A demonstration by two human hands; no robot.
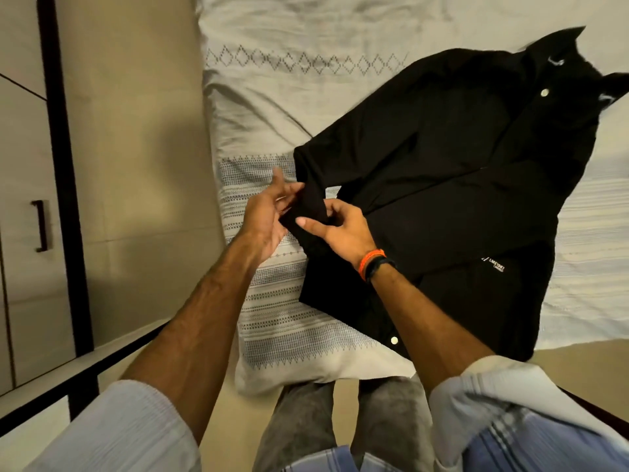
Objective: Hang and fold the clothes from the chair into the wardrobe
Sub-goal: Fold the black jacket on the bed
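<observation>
A bed point(306, 35) with a patterned sheet carries a black shirt point(442, 158), spread out beyond and right of the grip. Left of the grip stands a wardrobe point(30, 185). Left hand point(269, 216) and right hand point(343, 229) both pinch the shirt's sleeve point(311, 206), fingers curled around it.
</observation>
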